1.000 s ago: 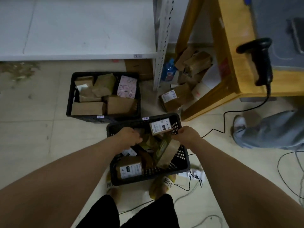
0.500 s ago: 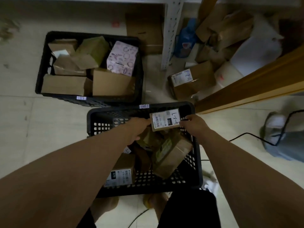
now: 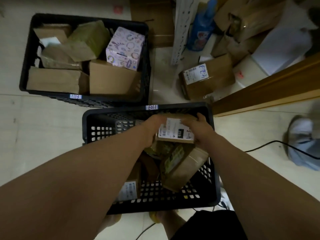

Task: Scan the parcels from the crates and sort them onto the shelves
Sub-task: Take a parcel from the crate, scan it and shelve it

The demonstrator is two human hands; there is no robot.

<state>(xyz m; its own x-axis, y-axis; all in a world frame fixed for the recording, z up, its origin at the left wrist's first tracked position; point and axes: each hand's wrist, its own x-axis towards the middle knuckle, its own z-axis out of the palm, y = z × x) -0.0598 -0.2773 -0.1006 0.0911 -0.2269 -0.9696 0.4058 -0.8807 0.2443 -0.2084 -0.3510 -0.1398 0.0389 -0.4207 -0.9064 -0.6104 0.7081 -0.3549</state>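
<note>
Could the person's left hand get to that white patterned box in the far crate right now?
Probably, but not at once: the left hand, with the right hand, holds the labelled parcel. The patterned box sits uncovered on top in the far crate, so a freed hand looks unobstructed.

Parcel depot: labelled parcels (image 3: 207, 76) in numbered crates (image 3: 145, 110), tiled floor (image 3: 43, 122).

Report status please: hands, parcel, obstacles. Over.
Both left hand and right hand grip labelled parcel. Parcel over near crate. Beneath lie other parcels, none on top.
</note>
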